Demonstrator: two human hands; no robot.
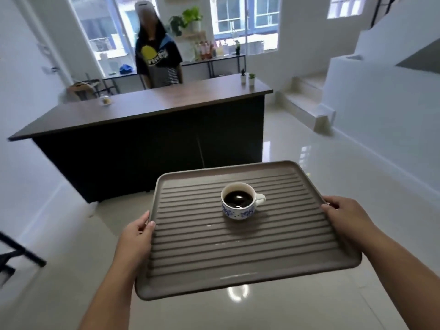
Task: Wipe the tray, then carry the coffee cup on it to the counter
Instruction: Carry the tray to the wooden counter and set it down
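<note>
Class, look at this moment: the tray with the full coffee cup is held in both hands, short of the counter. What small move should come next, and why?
Probably a slow, level step forward toward the counter. The left hand and right hand grip opposite edges of the tray above the floor, still short of it, and the coffee cup is nearly full, so tilting could spill it.

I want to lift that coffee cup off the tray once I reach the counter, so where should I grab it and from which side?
Probably by the handle: the coffee cup stands upright on the tray, handle pointing right, toward the right hand. Come in from the right and pinch the handle, lifting straight up, since the coffee sits near the rim.
</note>
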